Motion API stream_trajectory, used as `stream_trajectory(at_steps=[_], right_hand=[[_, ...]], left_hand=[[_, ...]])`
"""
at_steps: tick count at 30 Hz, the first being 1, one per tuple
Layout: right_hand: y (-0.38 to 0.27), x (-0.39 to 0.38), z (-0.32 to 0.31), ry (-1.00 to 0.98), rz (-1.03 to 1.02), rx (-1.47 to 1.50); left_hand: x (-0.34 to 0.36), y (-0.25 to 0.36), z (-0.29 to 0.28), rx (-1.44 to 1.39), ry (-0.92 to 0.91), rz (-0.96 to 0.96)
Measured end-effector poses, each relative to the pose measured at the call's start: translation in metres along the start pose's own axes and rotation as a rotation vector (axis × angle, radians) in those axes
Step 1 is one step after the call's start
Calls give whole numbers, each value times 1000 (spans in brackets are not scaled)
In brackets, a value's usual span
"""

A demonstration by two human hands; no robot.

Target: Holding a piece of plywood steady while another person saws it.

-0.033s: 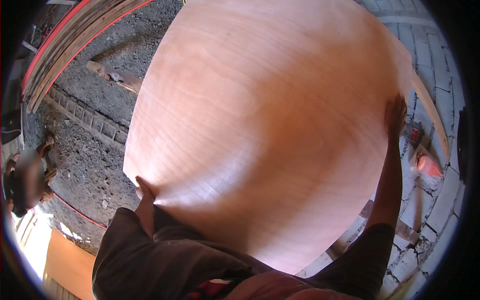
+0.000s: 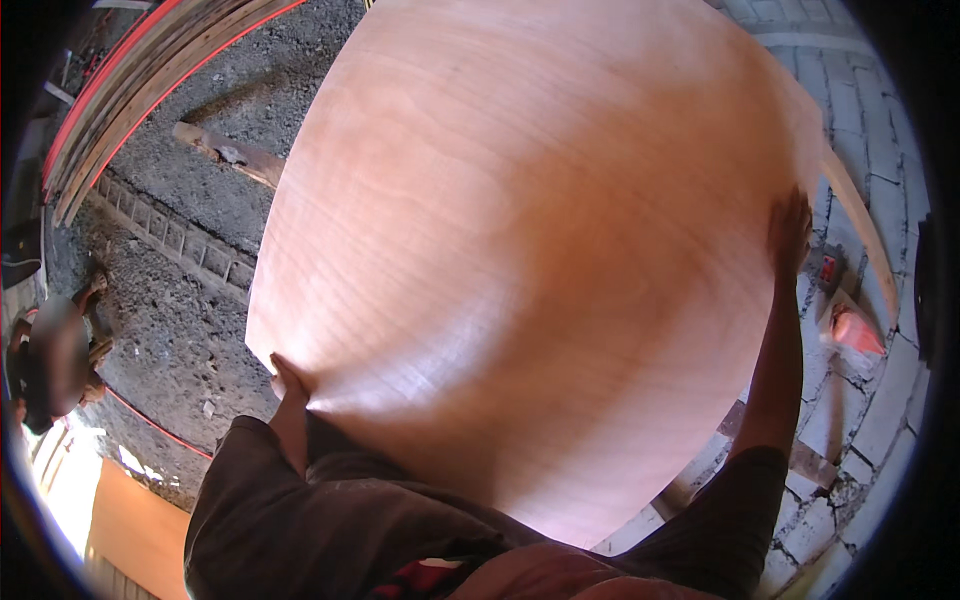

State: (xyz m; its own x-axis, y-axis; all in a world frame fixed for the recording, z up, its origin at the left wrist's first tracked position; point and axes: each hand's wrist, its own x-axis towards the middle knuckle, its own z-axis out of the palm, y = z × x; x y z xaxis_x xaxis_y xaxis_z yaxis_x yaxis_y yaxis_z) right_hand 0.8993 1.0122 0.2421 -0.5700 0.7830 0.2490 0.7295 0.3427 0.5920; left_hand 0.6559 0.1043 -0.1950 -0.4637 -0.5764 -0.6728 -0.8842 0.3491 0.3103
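Note:
A large reddish-brown plywood sheet (image 2: 470,200) fills the middle of the view, its edges bowed by the lens. At the sheet's near left corner my left hand (image 2: 288,380) is closed on the edge, thumb side up, its other fingers mostly hidden behind the wood. My right hand (image 2: 791,232) grips the right edge higher up, with fingers lying along the face near the rim; its thumb cannot be made out. Glare lights the sheet near my left hand, and a shadow crosses its middle and right side.
Stacked boards with red edges (image 2: 150,110) stand at the far left. A ladder (image 2: 180,235) and a wood plank (image 2: 230,155) lie on rough ground. Another person (image 2: 58,355) is at the left. On the right are a block wall (image 2: 880,190) and a red-and-clear plastic bag (image 2: 855,330).

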Motion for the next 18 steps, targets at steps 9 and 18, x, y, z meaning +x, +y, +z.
stream_trajectory(at_steps=[9,18], right_hand=[[-3,-2,-5,86,-73,29],[0,2,2,39,-60,-34]], left_hand=[[10,-7,2,-24,28,26],[-1,-1,4,-129,-14,31]])
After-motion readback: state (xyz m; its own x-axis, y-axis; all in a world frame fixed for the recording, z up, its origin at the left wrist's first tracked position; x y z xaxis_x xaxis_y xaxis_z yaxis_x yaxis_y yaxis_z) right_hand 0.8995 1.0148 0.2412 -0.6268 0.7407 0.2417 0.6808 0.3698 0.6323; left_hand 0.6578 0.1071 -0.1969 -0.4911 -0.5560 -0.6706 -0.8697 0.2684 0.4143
